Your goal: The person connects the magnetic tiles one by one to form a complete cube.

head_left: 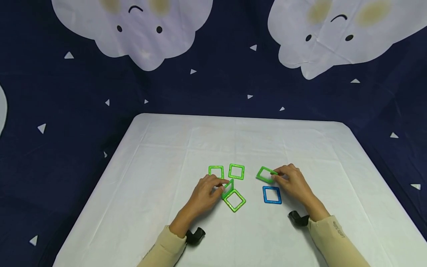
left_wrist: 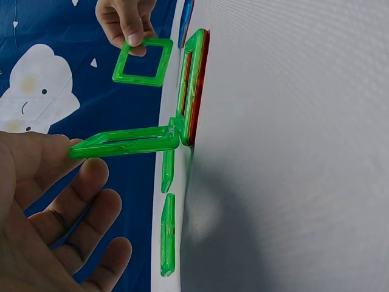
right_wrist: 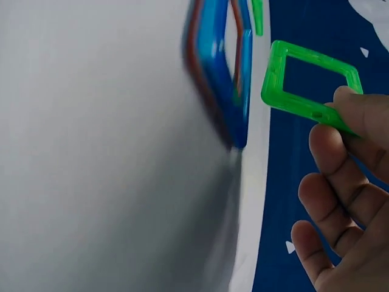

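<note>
My left hand (head_left: pixel 207 191) pinches the upper edge of a green square magnetic tile (left_wrist: pixel 130 147). That tile stands up from the table, its lower edge at the side of a flat green tile (head_left: pixel 240 206). In the left wrist view a red tile (left_wrist: pixel 197 103) shows under the flat green one. To the right, my right hand (head_left: pixel 293 181) holds another green square tile (right_wrist: pixel 295 103) between thumb and index finger, tilted and raised off the table. Just in front of that hand a blue square tile (head_left: pixel 272 202) lies flat, a reddish layer beneath it in the right wrist view.
Two more green square tiles, one at the left (head_left: pixel 216 167) partly behind my left hand and one beside it (head_left: pixel 236 178), lie flat farther back. All rest on a white-covered table (head_left: pixel 160 155). Behind it hangs a dark blue cloth (head_left: pixel 227 92) with clouds and triangles.
</note>
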### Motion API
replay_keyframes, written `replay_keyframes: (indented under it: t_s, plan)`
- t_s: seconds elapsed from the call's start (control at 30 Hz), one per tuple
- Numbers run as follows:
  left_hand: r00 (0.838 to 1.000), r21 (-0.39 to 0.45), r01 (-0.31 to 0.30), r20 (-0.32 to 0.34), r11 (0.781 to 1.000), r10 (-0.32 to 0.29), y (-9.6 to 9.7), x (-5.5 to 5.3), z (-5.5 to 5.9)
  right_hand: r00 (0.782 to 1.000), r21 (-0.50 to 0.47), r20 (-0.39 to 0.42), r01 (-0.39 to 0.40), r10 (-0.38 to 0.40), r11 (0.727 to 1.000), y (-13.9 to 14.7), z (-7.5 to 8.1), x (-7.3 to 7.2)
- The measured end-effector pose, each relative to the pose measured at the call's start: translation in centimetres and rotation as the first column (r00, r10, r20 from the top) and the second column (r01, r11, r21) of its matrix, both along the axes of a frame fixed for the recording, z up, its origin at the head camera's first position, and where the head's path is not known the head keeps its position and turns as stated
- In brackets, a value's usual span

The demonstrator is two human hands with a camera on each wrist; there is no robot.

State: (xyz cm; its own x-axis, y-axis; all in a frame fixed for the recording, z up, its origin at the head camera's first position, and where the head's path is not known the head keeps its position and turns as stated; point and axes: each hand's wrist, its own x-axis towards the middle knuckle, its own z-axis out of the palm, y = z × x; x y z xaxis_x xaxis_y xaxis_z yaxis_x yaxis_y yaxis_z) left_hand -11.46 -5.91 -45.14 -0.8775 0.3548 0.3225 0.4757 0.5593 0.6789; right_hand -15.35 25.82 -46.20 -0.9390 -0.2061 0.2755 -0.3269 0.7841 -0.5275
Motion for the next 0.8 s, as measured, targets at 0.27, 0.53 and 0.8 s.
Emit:
replay_keyframes:
  t_s: [0.27, 0.53, 0.8]
  plan:
    - [1.000, -0.007, 0.001, -0.013, 1.000, -0.001, 0.0, 0.1, 0.0, 0.999, -0.042, 0.032, 0.040, -0.038, 0.998, -1.2, 0.3, 1.3]
    - [1.000, -0.022, -0.005, -0.016, 1.000, 0.005, 0.0, 0.1, 0.0, 0.994, -0.091, 0.046, 0.099, -0.095, 0.991, -3.0, 0.8, 2.5]
    - [1.000, -0.010, 0.009, -0.023, 1.000, -0.009, 0.0, 0.1, 0.1, 0.992, -0.115, 0.059, 0.117, -0.111, 0.986, -4.8, 0.9, 3.4]
